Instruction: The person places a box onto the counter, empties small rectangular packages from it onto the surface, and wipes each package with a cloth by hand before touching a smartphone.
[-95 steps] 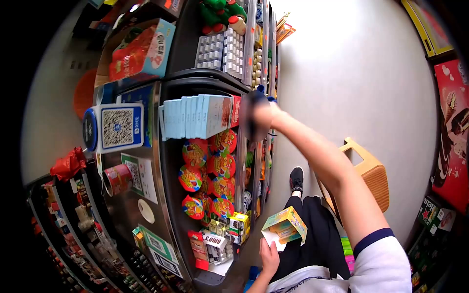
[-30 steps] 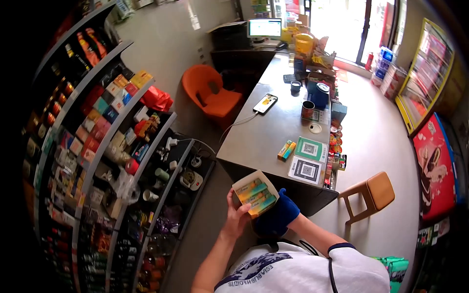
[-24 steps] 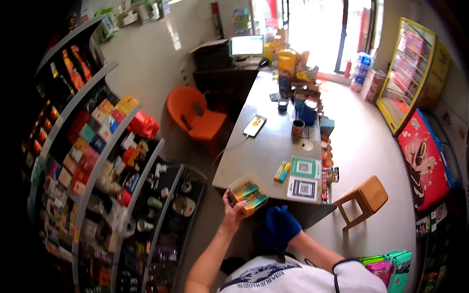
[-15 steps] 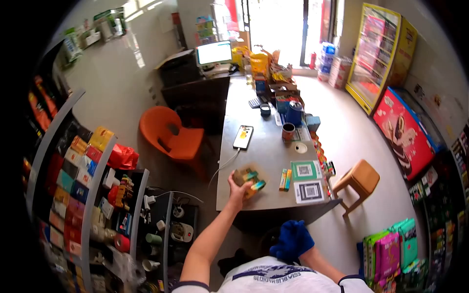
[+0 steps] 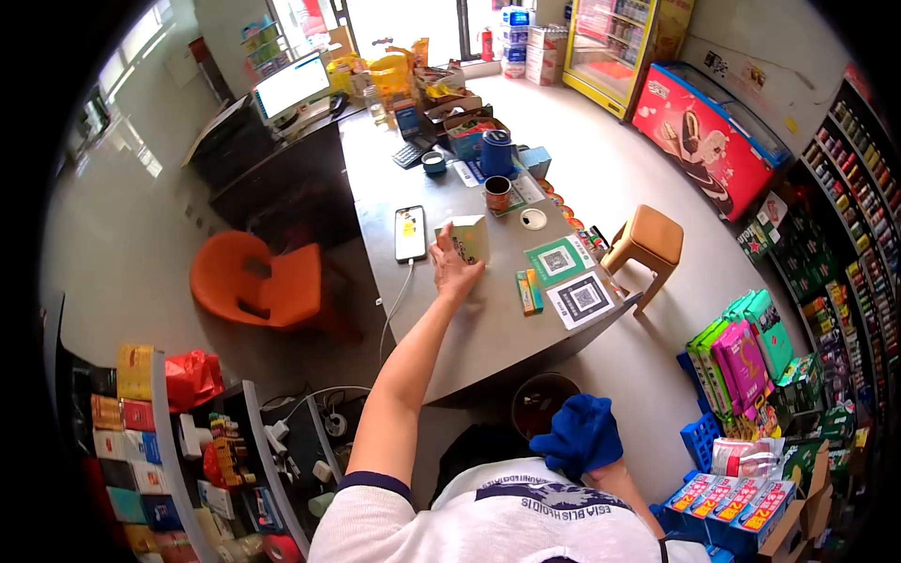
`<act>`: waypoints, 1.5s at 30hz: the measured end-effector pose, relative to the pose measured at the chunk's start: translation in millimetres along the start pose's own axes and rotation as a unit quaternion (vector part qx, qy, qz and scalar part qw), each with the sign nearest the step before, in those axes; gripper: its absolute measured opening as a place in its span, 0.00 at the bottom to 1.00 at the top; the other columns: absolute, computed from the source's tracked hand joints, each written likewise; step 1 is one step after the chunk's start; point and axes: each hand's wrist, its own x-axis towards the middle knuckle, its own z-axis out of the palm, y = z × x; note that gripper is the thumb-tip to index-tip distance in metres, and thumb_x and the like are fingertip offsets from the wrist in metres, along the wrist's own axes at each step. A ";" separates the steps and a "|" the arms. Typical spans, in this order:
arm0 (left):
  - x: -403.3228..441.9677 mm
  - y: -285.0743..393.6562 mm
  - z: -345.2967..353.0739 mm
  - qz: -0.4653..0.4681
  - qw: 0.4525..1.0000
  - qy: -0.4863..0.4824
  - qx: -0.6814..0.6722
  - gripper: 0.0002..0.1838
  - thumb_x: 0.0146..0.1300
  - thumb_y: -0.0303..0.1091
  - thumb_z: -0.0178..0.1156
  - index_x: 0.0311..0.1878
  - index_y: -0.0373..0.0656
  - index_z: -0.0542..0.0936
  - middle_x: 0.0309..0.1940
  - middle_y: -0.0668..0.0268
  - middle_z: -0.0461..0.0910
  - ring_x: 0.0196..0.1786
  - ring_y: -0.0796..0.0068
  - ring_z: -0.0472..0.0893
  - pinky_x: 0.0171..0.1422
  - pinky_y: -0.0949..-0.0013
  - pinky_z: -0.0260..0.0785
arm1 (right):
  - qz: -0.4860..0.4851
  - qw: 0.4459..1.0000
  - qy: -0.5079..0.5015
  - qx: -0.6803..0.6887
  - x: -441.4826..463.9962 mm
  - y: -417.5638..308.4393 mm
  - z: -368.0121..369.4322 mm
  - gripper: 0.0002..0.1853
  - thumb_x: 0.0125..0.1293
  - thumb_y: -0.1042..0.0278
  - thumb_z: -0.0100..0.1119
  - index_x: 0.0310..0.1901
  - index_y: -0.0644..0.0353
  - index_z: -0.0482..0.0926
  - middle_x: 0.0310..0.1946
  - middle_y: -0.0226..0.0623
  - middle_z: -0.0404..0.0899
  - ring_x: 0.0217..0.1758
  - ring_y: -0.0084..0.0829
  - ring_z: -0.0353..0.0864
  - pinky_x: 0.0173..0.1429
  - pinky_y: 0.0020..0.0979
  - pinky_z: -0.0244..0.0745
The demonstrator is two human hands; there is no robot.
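Note:
My left hand reaches over the grey counter with its fingers closed around a small pale yellow-green box. The box is beside a white-screened phone plugged into a white cable. Close to my body, my right hand is mostly covered by a bunched blue cloth that it grips. Two slim green-and-orange packs lie to the right of my left hand. Beside them are a green QR code card and a white QR code card.
An open brown can, its round lid and a blue jug stand farther back. An orange chair is left of the counter, a wooden stool right. Below the front edge is a dark bin.
My left hand has carried the box farther back along the counter, beside the phone. The view has turned right and down. My right hand still grips the blue cloth.

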 end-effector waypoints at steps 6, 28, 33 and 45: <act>-2.9 -11.1 19.1 0.257 0.936 -0.019 0.241 0.41 0.47 0.30 0.65 0.66 0.70 0.62 0.60 0.56 0.59 0.61 0.51 0.64 0.58 0.50 0.62 | 0.048 0.845 0.093 0.525 -0.5 28.6 -14.2 0.29 0.65 0.33 0.41 0.53 0.49 0.72 0.35 0.44 0.78 0.39 0.66 0.79 0.30 0.61 0.75; -2.3 -15.4 26.9 0.505 0.772 -0.033 0.385 0.27 0.59 0.38 0.56 0.63 0.74 0.68 0.57 0.60 0.61 0.62 0.58 0.60 0.64 0.37 0.50 | 0.032 0.945 0.074 0.315 93.5 10.4 -44.7 0.28 0.61 0.39 0.55 0.51 0.56 0.70 0.31 0.37 0.74 0.38 0.39 0.75 0.48 0.41 0.70; -17.4 14.2 29.1 0.305 0.906 -0.102 0.277 0.46 0.43 0.57 0.70 0.66 0.57 0.62 0.60 0.50 0.56 0.67 0.50 0.54 0.64 0.33 0.47 | 0.025 0.880 0.102 0.464 99.6 -5.9 -17.5 0.27 0.65 0.35 0.44 0.49 0.51 0.72 0.30 0.38 0.74 0.30 0.40 0.75 0.29 0.47 0.74; 4.1 33.5 34.4 0.091 0.983 -0.045 0.151 0.44 0.35 0.44 0.71 0.59 0.54 0.61 0.64 0.52 0.52 0.67 0.50 0.55 0.60 0.45 0.53 | 0.030 0.877 0.165 0.451 106.4 3.3 1.1 0.26 0.66 0.37 0.44 0.49 0.53 0.72 0.30 0.37 0.71 0.30 0.34 0.71 0.29 0.41 0.72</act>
